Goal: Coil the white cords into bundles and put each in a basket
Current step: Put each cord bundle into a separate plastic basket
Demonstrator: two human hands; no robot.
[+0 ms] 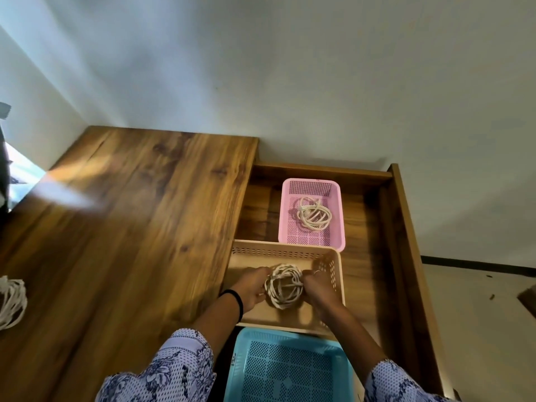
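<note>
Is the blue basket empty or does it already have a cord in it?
Empty, as far as the view shows: the blue basket shows only bare perforated floor, though its near end is cut off by the frame.

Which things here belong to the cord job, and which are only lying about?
For the job:
- cord bundle, held by left hand and right hand
- beige basket
- pink basket with coiled cord
- blue basket
- loose cord on the wooden table

Just about:
- black wristband
- wooden frame
</note>
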